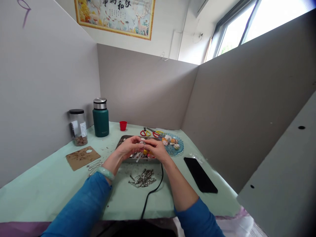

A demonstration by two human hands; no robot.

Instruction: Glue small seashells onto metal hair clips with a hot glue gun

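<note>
My left hand (pixel 128 147) and my right hand (pixel 155 148) meet over a metal tray (pixel 120 142). Their fingertips are pinched together on a small pale piece (pixel 142 143), too small to make out. Beneath them the tray holds small white, yellow and reddish pieces, partly covered by my hands. Between my forearms, in front of the tray, lies a pile of small metal clips (pixel 143 178). A blue glass plate (pixel 182 144) with orange, white and pink decorated pieces is just right of my right hand.
Scissors (pixel 155 133) and a red cup (pixel 123 125) stand behind the tray. To the left are a green bottle (pixel 101 120), a jar (pixel 79 128) and brown cardboard (pixel 82 158). A black phone-like slab (pixel 200 175) lies right; a black cable (pixel 149 193) runs to the front edge.
</note>
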